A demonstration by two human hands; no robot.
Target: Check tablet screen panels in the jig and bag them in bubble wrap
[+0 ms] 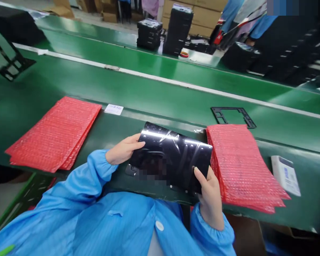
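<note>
A glossy black flat panel (173, 156) wrapped in clear film is held tilted just above the green table's near edge. My left hand (124, 149) grips its left edge, fingers closed on it. My right hand (209, 195) grips its lower right corner, thumb on the front face. A stack of red bubble-wrap bags (242, 167) lies right beside the panel on the right. Another stack of red bubble-wrap bags (57, 133) lies to the left, apart from my hands.
A black plastic frame (233, 116) lies behind the right stack. A small white label (113, 109) and a white box (285, 175) sit on the green table (154, 96). Stacks of black trays (177, 30) stand across the far belt, where another person's blue sleeve (261, 21) shows.
</note>
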